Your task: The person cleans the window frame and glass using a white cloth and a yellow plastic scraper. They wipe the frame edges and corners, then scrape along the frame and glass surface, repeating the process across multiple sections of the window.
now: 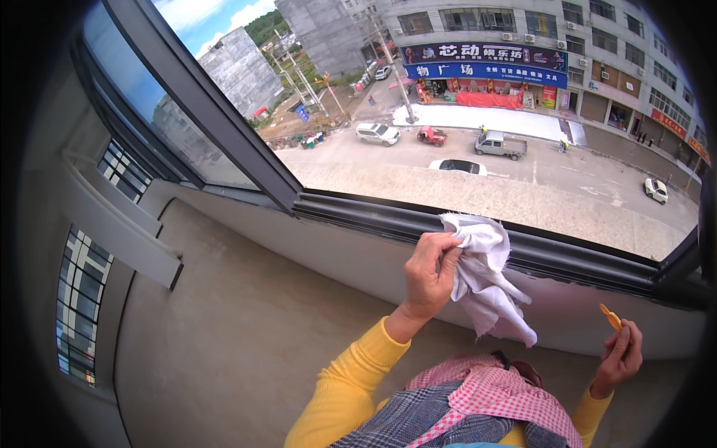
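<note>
Pinched between the thumb and fingers of my left hand (429,276) is a white cloth rag (483,269) with frayed edges. It hangs in folds over the dark metal window track (386,221) and down past the wall below. Further right, my right hand (620,357) grips a small orange-yellow tool (611,318) that looks like plastic, its narrow end pointing up and left. That hand is in front of the wall under the sill, apart from the track. My fingers hide part of the tool's lower end.
A dark window frame post (224,106) rises at the left of the opening, beside a glass pane (162,106). Outside lie a concrete ledge (493,196) and, far below, a street with vehicles. A bare floor (224,313) and a low wall (336,252) are inside.
</note>
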Tool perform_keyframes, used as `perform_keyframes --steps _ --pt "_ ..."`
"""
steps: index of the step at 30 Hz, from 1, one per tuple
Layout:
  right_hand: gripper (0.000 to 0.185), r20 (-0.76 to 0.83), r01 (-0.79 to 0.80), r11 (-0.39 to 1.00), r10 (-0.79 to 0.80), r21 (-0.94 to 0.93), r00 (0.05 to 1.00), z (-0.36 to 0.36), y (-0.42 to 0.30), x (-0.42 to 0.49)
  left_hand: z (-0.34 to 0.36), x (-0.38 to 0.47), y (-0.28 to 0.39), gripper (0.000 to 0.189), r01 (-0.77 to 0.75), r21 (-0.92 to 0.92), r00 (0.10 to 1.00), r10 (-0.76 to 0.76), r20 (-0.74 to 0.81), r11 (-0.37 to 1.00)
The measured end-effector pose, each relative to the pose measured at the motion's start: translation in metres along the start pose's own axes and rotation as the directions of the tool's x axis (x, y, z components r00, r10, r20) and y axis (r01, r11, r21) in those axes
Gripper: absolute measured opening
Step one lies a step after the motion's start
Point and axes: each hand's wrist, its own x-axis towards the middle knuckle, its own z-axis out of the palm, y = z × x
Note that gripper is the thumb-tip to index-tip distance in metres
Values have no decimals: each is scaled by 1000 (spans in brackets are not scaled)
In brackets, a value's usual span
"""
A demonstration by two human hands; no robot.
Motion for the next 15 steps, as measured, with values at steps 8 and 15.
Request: perform_keyframes --steps 8,15 --pt "21 -123 -136 990 130 -41 984 -16 16 -25 -198 109 -132 15 215 651 870 160 -466 728" --pt "16 -99 -73 995 65 -73 993 -6 -8 -11 -209 67 -266 49 228 952 883 -455 -113 205"
